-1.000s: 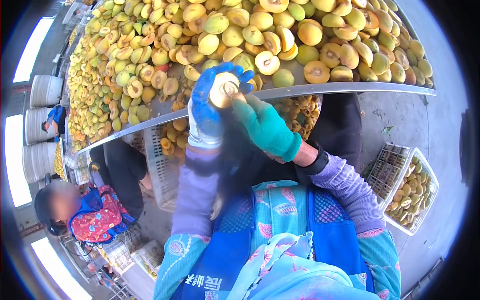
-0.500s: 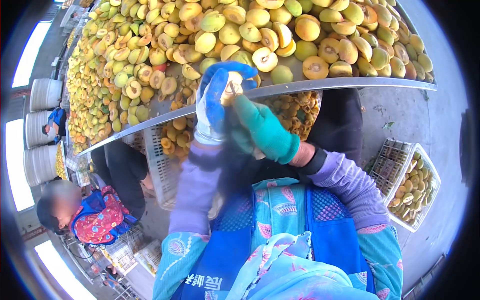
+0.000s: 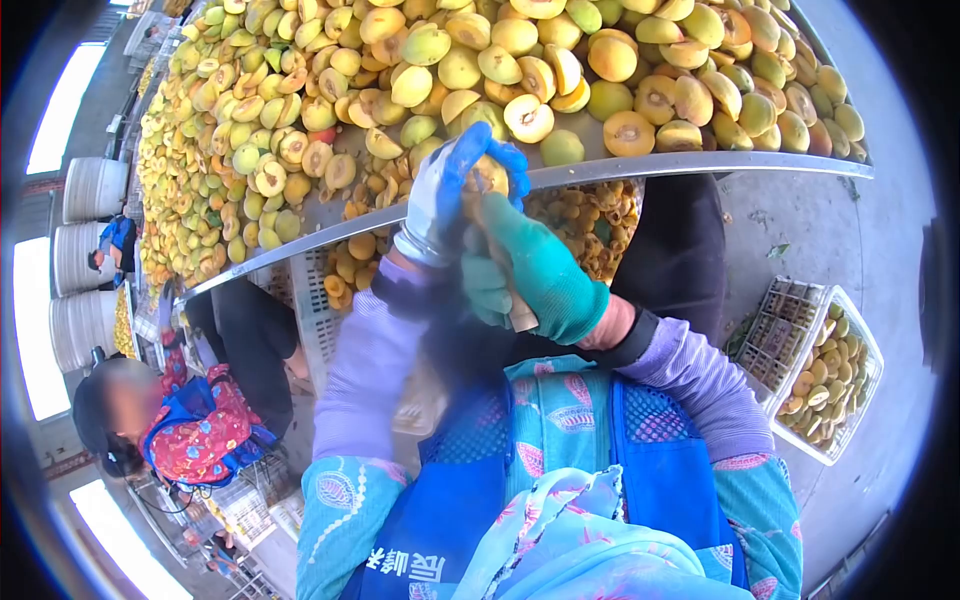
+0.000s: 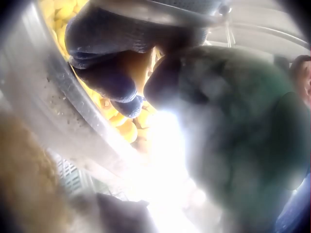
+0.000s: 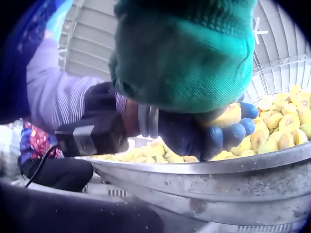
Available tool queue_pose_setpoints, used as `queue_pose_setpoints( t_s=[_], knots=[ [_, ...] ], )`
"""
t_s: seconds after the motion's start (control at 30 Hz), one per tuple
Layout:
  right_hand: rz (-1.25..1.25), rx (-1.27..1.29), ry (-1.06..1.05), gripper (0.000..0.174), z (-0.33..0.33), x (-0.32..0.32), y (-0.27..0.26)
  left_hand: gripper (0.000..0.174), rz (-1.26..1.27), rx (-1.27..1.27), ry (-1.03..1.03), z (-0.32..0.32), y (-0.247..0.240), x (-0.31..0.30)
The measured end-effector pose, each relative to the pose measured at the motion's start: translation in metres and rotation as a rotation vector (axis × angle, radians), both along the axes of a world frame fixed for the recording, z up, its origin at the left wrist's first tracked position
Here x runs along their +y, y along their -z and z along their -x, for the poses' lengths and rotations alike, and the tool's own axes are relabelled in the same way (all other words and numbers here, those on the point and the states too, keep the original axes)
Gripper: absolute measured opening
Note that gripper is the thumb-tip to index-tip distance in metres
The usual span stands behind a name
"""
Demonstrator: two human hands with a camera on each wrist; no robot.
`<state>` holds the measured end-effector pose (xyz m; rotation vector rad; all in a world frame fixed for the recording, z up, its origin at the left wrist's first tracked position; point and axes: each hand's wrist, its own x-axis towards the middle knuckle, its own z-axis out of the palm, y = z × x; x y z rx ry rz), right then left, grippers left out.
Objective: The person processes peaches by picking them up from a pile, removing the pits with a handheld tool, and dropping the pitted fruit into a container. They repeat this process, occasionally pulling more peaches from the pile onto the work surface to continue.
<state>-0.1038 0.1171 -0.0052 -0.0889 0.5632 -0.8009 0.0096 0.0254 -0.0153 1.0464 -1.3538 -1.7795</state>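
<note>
In the head view my left hand (image 3: 437,200), in a blue and white glove, holds a yellow peach half (image 3: 488,178) close to the table's metal rim. My right hand (image 3: 550,275), gloved in green, grips a tool by its pale handle (image 3: 521,314), whose butt sticks out below the fist. The tool's working end is hidden at the fruit. From the right wrist, blue fingertips (image 5: 232,136) curl around the peach half (image 5: 228,116) under the green glove (image 5: 184,63). The left wrist view is blurred and glaring, with the green glove (image 4: 233,121) large in front.
Many peach halves (image 3: 460,68) cover the metal table behind its raised rim (image 3: 700,168). Below the edge are a container of fruit pieces (image 3: 600,225) and a white crate (image 3: 310,300). Another fruit crate (image 3: 825,390) stands at right. A person (image 3: 210,425) sits at left.
The peach half has turned in my left hand, so its cut face and the metal loop seen there earlier no longer show. My right hand has rotated, exposing more of the tool's handle.
</note>
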Motion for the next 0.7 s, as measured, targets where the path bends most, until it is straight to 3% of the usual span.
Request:
queue_pose_setpoints(
  t_s=[0.03,0.1,0.17,0.27,0.3,0.37,0.47,0.57,0.6,0.67,0.7],
  knots=[
    [0.023,0.073,-0.004,0.038,0.001,0.000,0.001,0.041,0.225,-0.056,0.082,-0.002,0.006,-0.006],
    [0.074,0.224,-0.013,0.037,0.005,-0.005,0.003,0.042,0.364,-0.165,0.173,0.000,0.008,-0.013],
    [0.036,0.060,-0.001,0.038,0.005,-0.008,0.008,0.041,0.195,-0.269,0.184,0.006,-0.001,-0.018],
    [-0.019,-0.219,0.050,0.037,0.002,-0.012,0.008,0.041,-0.051,0.055,0.034,0.011,0.001,-0.009],
    [0.012,-0.053,0.017,0.039,0.002,-0.011,0.008,0.042,-0.144,0.188,-0.004,0.007,0.010,-0.007],
    [0.065,0.287,-0.054,0.043,0.003,-0.006,0.004,0.043,0.045,-0.062,0.088,0.004,0.016,-0.007],
    [-0.055,-0.252,-0.030,0.040,0.002,-0.007,0.016,0.045,0.135,-0.191,0.115,0.007,-0.001,-0.004],
    [-0.046,-0.514,-0.092,0.041,0.006,-0.009,0.016,0.042,-0.297,0.378,-0.041,0.002,0.008,0.005],
    [0.056,-0.680,-0.143,0.043,0.006,-0.013,0.028,0.043,-0.319,0.367,-0.097,0.001,0.006,0.011],
    [0.115,-0.748,-0.195,0.044,0.006,-0.012,0.031,0.045,-0.349,0.359,-0.216,0.003,0.000,0.016],
    [0.141,-0.785,-0.222,0.045,0.005,-0.009,0.030,0.046,-0.247,0.381,-0.362,-0.003,0.006,0.017]
  ],
)
